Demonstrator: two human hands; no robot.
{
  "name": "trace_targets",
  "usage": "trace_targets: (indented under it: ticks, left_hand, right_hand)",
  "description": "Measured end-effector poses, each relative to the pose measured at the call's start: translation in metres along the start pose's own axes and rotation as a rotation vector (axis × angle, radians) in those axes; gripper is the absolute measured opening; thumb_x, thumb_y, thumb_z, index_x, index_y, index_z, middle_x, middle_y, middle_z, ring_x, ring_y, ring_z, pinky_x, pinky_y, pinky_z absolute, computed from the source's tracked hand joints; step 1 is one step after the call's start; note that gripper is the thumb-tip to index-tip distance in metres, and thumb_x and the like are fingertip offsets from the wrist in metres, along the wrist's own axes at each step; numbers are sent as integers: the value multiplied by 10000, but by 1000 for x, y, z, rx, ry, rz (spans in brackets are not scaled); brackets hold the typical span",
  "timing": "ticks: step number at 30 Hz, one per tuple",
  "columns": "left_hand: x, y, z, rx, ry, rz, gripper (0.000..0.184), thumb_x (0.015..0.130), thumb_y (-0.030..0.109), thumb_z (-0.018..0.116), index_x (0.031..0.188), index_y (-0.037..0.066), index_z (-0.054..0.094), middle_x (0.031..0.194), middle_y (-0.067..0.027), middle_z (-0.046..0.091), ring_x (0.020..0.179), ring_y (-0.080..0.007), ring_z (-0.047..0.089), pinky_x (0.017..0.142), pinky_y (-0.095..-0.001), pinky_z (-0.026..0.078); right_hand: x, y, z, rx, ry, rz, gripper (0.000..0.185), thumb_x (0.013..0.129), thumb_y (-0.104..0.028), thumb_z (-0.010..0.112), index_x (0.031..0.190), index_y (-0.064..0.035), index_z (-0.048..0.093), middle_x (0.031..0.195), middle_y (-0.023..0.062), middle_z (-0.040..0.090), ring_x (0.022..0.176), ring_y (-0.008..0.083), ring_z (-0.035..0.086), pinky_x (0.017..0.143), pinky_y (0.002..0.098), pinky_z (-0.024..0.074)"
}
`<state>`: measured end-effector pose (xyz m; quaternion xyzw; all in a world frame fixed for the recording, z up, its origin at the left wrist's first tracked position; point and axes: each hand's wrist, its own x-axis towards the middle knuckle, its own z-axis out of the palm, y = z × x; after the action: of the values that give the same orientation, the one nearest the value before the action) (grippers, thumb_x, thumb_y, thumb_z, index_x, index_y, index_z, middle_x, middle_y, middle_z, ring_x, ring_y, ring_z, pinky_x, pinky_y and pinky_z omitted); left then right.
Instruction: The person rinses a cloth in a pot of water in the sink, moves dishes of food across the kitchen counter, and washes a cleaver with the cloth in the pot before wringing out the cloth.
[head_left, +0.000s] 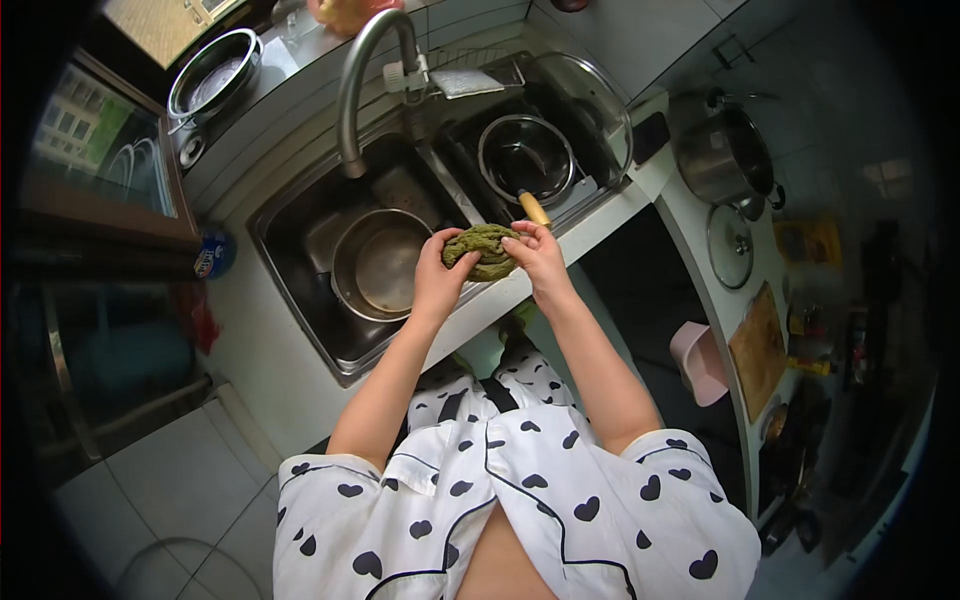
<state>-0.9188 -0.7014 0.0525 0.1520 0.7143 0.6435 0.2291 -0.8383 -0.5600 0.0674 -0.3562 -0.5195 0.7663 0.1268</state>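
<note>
Between my two hands is a wrinkled, folded bundle of dark green leafy vegetable (484, 250), held up over the sink's front edge. My left hand (437, 276) grips its left end, thumb on the near side. My right hand (541, 262) pinches the right end, thumb and fingers closed on it. Just left of the bundle, a round metal pot (340, 285) stands in the left sink basin (290, 215). A tan handle (534, 208) shows just behind my right hand; the tool it belongs to is partly hidden.
A curved faucet (350, 130) arches over the left basin. In the right basin sits a round bowl (484, 160). Along the right counter are a tall pot (705, 160), a glass lid (730, 245) and a cutting board (758, 350). A pink container (697, 362) is lower right.
</note>
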Motion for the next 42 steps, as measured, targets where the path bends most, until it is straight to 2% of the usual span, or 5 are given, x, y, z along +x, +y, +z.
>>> trace_targets:
  ticks: [14, 20, 26, 31, 42]
  left_hand:
    - [59, -8, 114, -878, 230, -519, 196, 827, 140, 614, 983, 93, 504, 956, -54, 578, 910, -188, 584, 864, -362, 466]
    - [63, -16, 122, -1183, 317, -629, 216, 813, 243, 492, 867, 48, 569, 886, -84, 618, 845, -247, 609, 798, -407, 496]
    - [70, -45, 104, -1047, 141, -897, 181, 861, 221, 511, 880, 50, 568, 827, -87, 609, 748, -224, 618, 689, -355, 527]
    - [84, -48, 95, -559, -115, -877, 379, 869, 195, 515, 1207, 29, 473, 880, -73, 638, 784, -190, 632, 708, -337, 541]
    - [101, -48, 113, -532, -175, -891, 266, 847, 239, 559, 1011, 32, 595, 928, -75, 642, 821, -180, 639, 728, -312, 524]
  right_hand:
    - [87, -28, -93, -54, -235, 201, 290, 888, -162, 526, 1148, -36, 542, 1047, 41, 590, 926, 126, 569, 778, 265, 467]
    - [101, -48, -103, -79, -328, 324, 188, 856, -86, 524, 1018, 1, 564, 877, 44, 598, 732, 72, 549, 678, 201, 446]
    - [121, -10, -96, -294, -213, 168, 225, 801, -45, 528, 1017, 2, 569, 907, 83, 593, 822, 163, 564, 741, 280, 458]
    - [138, 36, -97, -733, -60, -52, 333, 727, -111, 599, 1035, 9, 556, 962, 165, 590, 898, 273, 579, 797, 342, 459]
    - [159, 57, -96, -608, -77, 64, 512, 751, -233, 638, 1156, 44, 491, 1055, 183, 591, 972, 283, 577, 827, 342, 450]
